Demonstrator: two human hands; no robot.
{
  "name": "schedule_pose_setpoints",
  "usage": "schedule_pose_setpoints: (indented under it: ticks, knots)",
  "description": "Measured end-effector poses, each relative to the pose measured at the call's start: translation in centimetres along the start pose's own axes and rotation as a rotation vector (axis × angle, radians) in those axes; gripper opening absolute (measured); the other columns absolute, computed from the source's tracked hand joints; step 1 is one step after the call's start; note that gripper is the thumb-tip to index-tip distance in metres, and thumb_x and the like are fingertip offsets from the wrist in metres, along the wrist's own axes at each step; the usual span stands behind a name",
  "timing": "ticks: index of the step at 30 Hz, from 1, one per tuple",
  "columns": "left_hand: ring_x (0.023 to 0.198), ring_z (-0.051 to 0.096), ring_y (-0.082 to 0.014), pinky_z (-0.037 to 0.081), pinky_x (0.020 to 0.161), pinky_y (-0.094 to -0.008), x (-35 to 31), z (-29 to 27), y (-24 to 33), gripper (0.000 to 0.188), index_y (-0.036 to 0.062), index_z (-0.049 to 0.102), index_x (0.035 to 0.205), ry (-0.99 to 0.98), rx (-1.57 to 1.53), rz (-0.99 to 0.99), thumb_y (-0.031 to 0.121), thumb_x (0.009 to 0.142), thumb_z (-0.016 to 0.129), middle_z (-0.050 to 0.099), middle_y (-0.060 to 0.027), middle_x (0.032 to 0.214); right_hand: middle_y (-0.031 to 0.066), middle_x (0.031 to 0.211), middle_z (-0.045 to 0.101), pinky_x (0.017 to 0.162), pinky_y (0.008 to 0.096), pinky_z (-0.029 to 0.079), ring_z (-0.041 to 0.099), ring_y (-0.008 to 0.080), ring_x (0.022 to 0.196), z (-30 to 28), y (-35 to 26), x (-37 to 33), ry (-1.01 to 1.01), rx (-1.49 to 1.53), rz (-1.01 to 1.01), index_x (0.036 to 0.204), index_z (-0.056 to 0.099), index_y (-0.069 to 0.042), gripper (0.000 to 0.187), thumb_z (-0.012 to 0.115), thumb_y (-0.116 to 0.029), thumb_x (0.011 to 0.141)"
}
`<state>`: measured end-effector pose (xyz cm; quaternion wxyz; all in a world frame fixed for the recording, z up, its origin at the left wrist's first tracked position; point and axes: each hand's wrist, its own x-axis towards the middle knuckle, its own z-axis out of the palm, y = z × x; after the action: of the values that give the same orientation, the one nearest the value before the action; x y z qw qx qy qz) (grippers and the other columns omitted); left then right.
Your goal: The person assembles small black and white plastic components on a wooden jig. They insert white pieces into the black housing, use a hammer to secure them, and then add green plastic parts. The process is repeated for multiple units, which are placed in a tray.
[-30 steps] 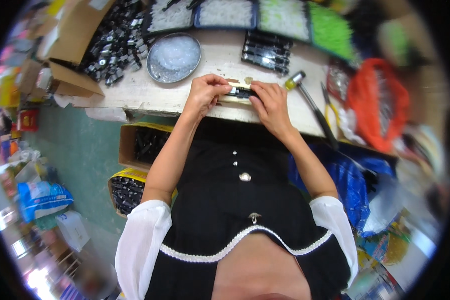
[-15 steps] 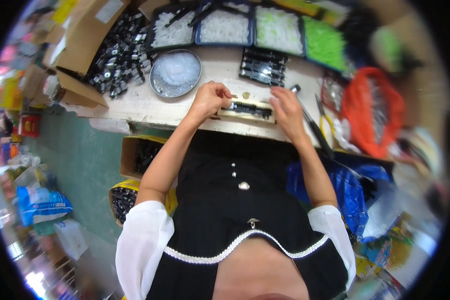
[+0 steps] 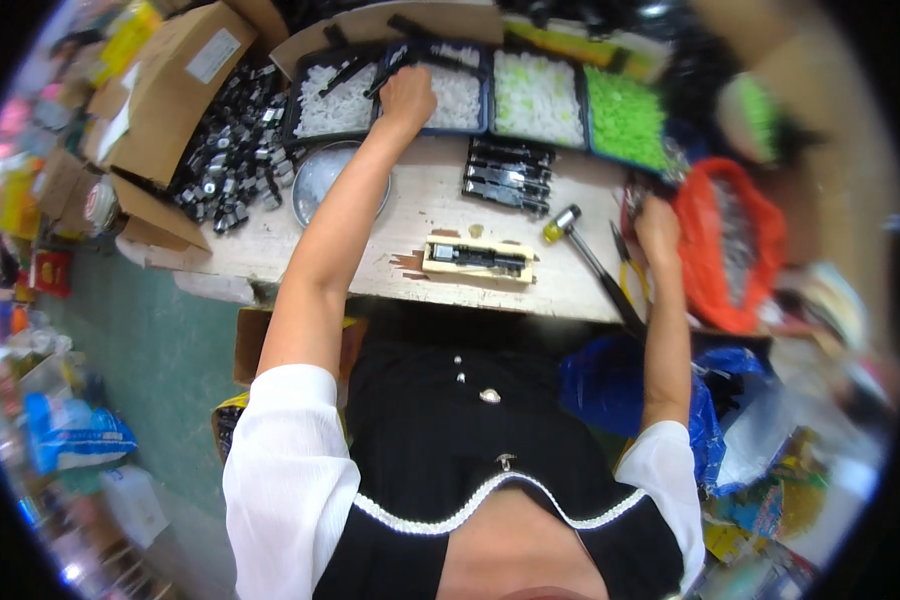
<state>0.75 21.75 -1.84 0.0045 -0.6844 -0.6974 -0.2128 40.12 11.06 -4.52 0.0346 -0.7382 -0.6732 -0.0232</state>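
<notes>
The left hand (image 3: 408,95) reached, fingers curled, into a tray of white plastic parts (image 3: 457,97) at the back of the worktop (image 3: 420,215), while the right hand (image 3: 658,222) rested at the orange bag (image 3: 730,250), its grip impossible to tell.

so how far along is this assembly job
Done, by the look of it: a stack of black parts lies behind the jig. In hand: one black part sits in the jig, the left hand reaches into a tray of white pieces, and the right hand is at the orange bag. Left: a heap of black parts beside the cardboard box.
</notes>
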Motion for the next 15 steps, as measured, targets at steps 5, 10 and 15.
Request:
schedule_pose_setpoints:
  ticks: [5,10,15]
  knots:
    - [0.079,0.063,-0.0352,0.051,0.071,-0.04,0.3,0.6,-2.2,0.023,0.0048,0.067,0.088,0.037,-0.23,0.095,0.013,0.066,0.064,0.065,-0.0194,0.084,0.0207,0.09,0.063,0.075,0.0479,0.047,0.06,0.0395,0.086,-0.5,0.3,-0.3,0.012,0.081,-0.016,0.087,0.064,-0.004,0.021,0.047,-0.005,0.075]
    - [0.068,0.064,-0.0262,0.052,0.063,-0.0341,0.3,0.7,-3.5,0.03,0.0044,0.068,0.09,0.052,-0.656,-0.013,0.007,0.061,0.071,0.065,-0.0144,0.077,0.0182,0.093,0.061,0.075,0.0455,0.044,0.058,0.0369,0.089,-0.5,1.1,-0.7,0.135,0.273,-0.045,0.09,0.064,-0.005,0.021,0.049,-0.002,0.075]
    - [0.061,0.062,-0.0159,0.05,0.053,-0.0269,-0.4,-1.4,-3.2,0.03,-0.0006,0.067,0.093,-0.077,-0.846,-0.065,-0.002,0.063,0.068,0.064,-0.0096,0.074,0.0162,0.089,0.057,0.072,0.0452,0.043,0.055,0.0371,0.086,-0.6,1.5,-1.1,0.128,0.238,-0.117,0.091,0.06,-0.005,0.021,0.05,-0.001,0.074]
